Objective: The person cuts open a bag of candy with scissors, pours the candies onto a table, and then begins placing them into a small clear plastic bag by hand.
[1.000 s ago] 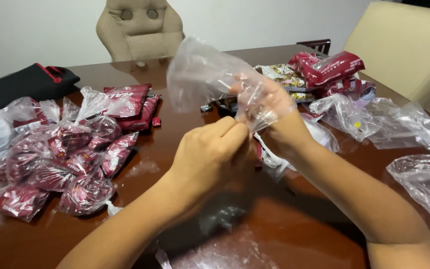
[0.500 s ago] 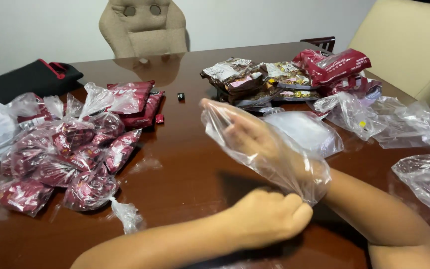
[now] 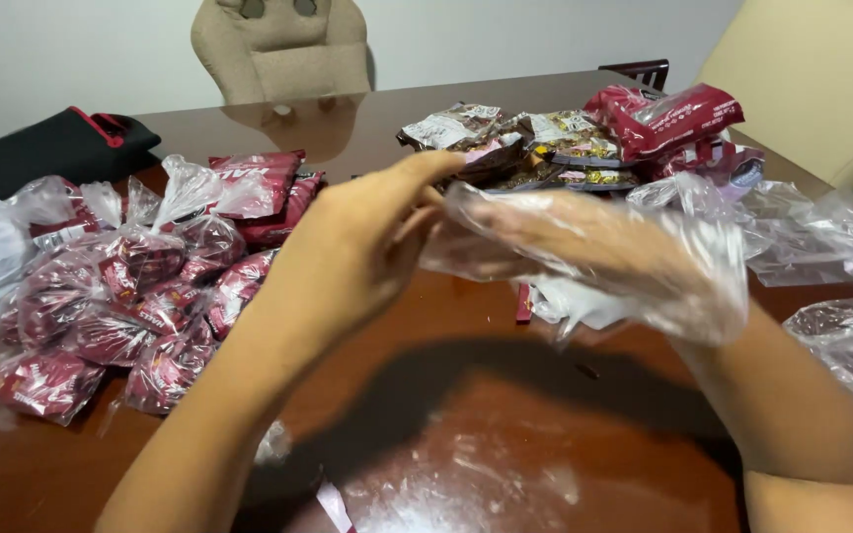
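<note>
Red snack packets [image 3: 120,306], beige chair [image 3: 283,49]

Clear see-through plastic bag [image 3: 644,257] at centre right, dark red packets in clear bags [image 3: 130,296] at left, glossy red-brown wooden table [image 3: 505,434], beige chair [image 3: 283,49] at top, black pouch with red trim [image 3: 61,148] upper left
</note>
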